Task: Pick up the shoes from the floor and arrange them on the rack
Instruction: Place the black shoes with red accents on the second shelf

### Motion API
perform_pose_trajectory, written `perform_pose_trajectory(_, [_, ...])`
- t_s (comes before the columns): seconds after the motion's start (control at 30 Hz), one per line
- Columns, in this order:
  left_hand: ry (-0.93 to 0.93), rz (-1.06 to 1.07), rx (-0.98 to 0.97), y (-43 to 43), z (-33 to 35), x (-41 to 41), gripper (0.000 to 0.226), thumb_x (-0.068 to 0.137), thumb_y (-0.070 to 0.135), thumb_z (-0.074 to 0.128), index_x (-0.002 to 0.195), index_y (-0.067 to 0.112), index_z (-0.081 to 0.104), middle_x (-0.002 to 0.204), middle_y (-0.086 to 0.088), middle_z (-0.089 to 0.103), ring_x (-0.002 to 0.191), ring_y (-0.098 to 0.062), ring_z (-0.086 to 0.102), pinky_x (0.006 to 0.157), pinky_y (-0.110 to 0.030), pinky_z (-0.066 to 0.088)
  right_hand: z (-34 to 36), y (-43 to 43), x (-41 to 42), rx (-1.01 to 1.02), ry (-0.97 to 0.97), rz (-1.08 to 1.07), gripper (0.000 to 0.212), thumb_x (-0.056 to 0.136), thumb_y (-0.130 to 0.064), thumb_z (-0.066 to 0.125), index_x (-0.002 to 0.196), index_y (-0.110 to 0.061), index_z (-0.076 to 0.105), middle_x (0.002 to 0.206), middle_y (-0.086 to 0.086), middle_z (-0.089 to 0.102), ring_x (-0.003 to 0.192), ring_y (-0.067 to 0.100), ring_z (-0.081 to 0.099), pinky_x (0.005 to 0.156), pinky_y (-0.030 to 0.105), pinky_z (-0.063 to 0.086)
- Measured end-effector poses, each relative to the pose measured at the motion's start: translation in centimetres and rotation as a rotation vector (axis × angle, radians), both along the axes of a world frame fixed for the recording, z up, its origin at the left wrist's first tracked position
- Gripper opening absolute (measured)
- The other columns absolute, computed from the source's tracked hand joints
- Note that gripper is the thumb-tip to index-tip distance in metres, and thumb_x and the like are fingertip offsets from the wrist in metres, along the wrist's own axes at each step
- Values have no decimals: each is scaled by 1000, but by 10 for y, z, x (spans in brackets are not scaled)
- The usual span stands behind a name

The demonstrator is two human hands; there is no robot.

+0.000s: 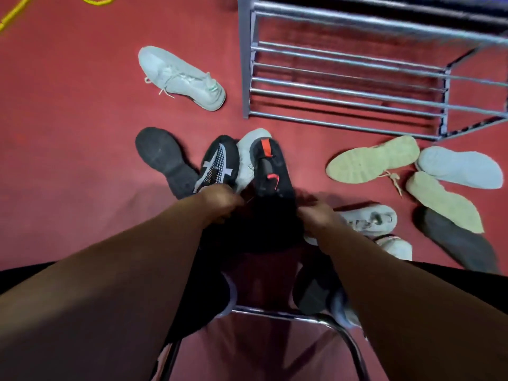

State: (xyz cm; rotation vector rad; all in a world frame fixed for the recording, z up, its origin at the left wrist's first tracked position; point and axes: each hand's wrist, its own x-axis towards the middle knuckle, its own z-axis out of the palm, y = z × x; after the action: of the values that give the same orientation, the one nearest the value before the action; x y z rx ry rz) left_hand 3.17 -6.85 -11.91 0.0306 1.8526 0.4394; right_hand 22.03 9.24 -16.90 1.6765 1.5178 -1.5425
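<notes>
Left hand [220,202] and right hand [316,215] grip a black shoe [268,171] at its near end; the rack [245,64] stands far right

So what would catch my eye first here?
The left hand and right hand reach down to a black sneaker with a red tab at the centre of the red carpet. Pale and dark shoes lie scattered around it; the grey metal tube rack, upper right, shows none.
</notes>
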Motion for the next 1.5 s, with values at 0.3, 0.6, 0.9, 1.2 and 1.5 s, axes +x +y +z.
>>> perform_pose_trajectory(0.3, [59,-445,-236,-11,-43,28,51,88,34,55,129,5,62,132,-13,62,123,-32,58,97,-33,46,-25,-11,-13,-72,36,-106,48,65,-21,70,110,-3,69,94,22,75,83,38,74,78,55,63])
perform_pose_trajectory(0.6, [155,-695,-378,-35,-63,33,81,69,42,44,145,16,44,148,-13,50,136,-36,47,115,-50,36,-8,-8,-16,-229,77,-190,25,84,-8,77,108,-5,72,101,18,77,80,28,73,60,30,56])
perform_pose_trajectory(0.9, [193,-826,-458,-39,-57,39,73,84,28,56,153,34,32,159,-11,25,145,-41,21,118,-60,15,10,5,-16,-300,97,-423,14,86,-7,58,96,-6,68,82,14,67,66,28,64,58,31,53])
perform_pose_trajectory(1.2, [126,-911,-177,-18,6,19,63,78,31,68,139,26,54,128,-7,65,111,-27,65,93,-32,53,58,38,-12,-118,116,-382,24,77,2,62,99,2,71,97,22,73,92,37,68,89,51,56])
perform_pose_trajectory(1.5, [25,-688,-98,5,126,3,46,63,36,65,96,6,70,78,-17,75,56,-28,70,57,-34,58,199,59,1,50,177,-216,24,83,-8,59,103,-4,71,84,15,75,70,30,74,64,35,62])
